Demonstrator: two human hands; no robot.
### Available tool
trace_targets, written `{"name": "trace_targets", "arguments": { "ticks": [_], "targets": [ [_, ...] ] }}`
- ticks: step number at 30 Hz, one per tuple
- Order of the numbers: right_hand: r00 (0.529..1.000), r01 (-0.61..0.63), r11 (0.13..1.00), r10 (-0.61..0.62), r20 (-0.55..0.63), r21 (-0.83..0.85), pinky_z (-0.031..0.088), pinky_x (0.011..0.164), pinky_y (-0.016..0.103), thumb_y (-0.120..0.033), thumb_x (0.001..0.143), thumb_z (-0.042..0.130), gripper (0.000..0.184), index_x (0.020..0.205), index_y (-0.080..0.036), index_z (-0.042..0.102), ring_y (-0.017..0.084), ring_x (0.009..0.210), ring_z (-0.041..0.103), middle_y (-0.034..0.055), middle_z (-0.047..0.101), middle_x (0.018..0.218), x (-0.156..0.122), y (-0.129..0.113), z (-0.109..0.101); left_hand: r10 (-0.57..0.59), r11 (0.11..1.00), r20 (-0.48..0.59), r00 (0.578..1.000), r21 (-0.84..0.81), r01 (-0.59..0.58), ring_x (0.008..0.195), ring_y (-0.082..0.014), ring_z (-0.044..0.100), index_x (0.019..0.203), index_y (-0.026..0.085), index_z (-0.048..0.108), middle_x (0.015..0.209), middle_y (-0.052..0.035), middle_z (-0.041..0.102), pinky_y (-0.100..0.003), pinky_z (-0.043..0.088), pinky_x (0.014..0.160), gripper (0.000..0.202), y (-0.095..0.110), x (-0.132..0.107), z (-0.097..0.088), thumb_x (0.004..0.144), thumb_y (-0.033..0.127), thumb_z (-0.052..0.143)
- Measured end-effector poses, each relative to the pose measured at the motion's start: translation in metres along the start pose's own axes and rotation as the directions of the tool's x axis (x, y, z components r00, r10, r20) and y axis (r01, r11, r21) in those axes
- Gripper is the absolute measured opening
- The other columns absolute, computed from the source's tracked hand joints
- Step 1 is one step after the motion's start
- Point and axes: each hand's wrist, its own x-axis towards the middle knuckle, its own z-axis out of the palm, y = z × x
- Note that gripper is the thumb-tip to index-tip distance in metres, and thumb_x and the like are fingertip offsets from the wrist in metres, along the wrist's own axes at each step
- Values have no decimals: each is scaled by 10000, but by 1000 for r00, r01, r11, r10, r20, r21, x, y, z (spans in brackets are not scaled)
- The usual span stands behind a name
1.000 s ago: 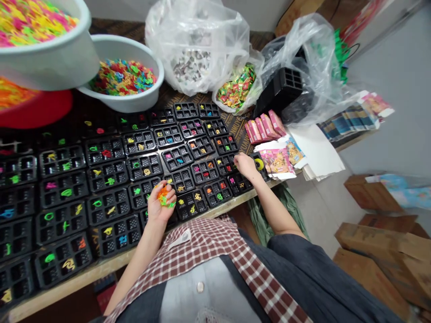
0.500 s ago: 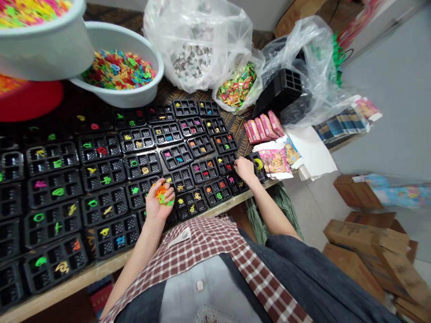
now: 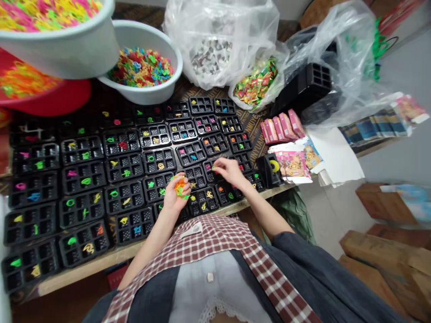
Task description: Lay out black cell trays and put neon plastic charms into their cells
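Observation:
My left hand (image 3: pixel 173 197) is curled around a small heap of orange and green plastic pieces (image 3: pixel 182 187), held palm up over the trays. To its right, my right hand (image 3: pixel 231 172) is closed in a pinch above a black compartment tray (image 3: pixel 209 176), with a bit of green showing at the fingertips. Rows of similar black trays cover the table, and many of their compartments hold one small coloured plastic shape, such as the yellow piece (image 3: pixel 204 206) in a front tray. My right forearm hides parts of the trays beneath it.
At the back stand a pale basin (image 3: pixel 177 74) of mixed coloured pieces, a red basin (image 3: pixel 76 96) and a raised pale tub (image 3: pixel 84 54). Clear bags (image 3: pixel 249 22), pink boxes (image 3: pixel 286 125), a tape dispenser (image 3: pixel 269 172) and flat cartons (image 3: pixel 292 166) sit to the right. Cardboard boxes (image 3: pixel 380 251) lie on the floor.
My right hand has moved left from the trays near the tape dispenser to a tray closer to my left hand. The left hand still holds its heap; the whole view has shifted.

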Motion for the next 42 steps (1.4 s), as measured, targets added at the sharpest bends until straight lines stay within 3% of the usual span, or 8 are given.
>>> {"name": "trace_targets", "arguments": {
  "ticks": [4, 7, 14, 17, 21, 30, 34, 42],
  "targets": [
    [984, 130, 982, -111, 138, -139, 460, 800, 263, -170, 879, 596, 97, 912, -165, 687, 159, 837, 628, 53, 688, 893, 11, -22, 43, 7, 990, -44, 999, 139, -1, 379, -38, 406, 765, 166, 577, 548, 44, 546, -104, 207, 343, 218, 1, -2, 1, 584, 164, 700],
    [983, 145, 972, -120, 142, -186, 465, 816, 286, -188, 877, 617, 134, 975, -161, 704, 175, 858, 613, 70, 664, 910, 13, -27, 48, 45, 969, -50, 998, 246, -32, 368, -40, 419, 787, 171, 577, 551, 45, 560, -109, 195, 343, 283, 3, -5, -2, 559, 206, 740],
    [968, 192, 943, -227, 106, 270, 494, 724, 274, -360, 840, 674, 308, 1117, -227, 695, 131, 786, 592, 37, 646, 976, -7, -45, 35, 59, 849, 6, 998, 526, -53, 333, -51, 424, 756, 160, 577, 502, 55, 533, -146, 158, 338, 314, -14, -4, -1, 522, 246, 768],
    [959, 196, 908, -257, 121, 371, 497, 787, 302, -334, 827, 676, 244, 1047, -238, 722, 157, 922, 608, 46, 659, 1052, -11, -49, 36, 48, 771, 71, 996, 631, -82, 321, -46, 389, 732, 155, 583, 439, 84, 474, -162, 179, 347, 296, -21, 1, 6, 504, 204, 764],
    [984, 110, 880, -162, 74, 463, 497, 733, 290, -333, 789, 693, 169, 879, -194, 724, 150, 846, 615, 47, 675, 973, -7, -43, 34, 8, 681, 206, 978, 715, -157, 367, -44, 417, 811, 147, 631, 499, 78, 530, -169, 231, 372, 334, -19, 6, 19, 505, 143, 768],
    [990, -8, 716, 103, -95, 698, 538, 782, 330, -459, 725, 720, 307, 782, -191, 583, 167, 835, 662, 65, 717, 994, 8, -30, 22, -98, 829, 319, 943, 550, -100, 342, -42, 435, 868, 158, 580, 585, 46, 577, -152, 170, 324, 457, -16, 39, 43, 555, 370, 836],
    [969, 36, 749, 136, -207, 662, 549, 745, 317, -461, 715, 731, 315, 808, -195, 591, 161, 793, 663, 65, 718, 999, 14, -26, 22, -97, 899, 321, 942, 435, -55, 333, -65, 464, 865, 154, 565, 599, 11, 600, -158, 159, 298, 464, -21, 53, 50, 641, 510, 762],
    [951, 105, 910, 27, -309, 401, 509, 875, 336, -332, 835, 607, 184, 926, -198, 693, 175, 902, 648, 50, 713, 982, 43, -24, 32, -68, 963, 246, 967, 269, 0, 343, -45, 430, 898, 146, 571, 601, 19, 584, -137, 196, 316, 349, -16, 64, 40, 693, 363, 753]
  ]
}}
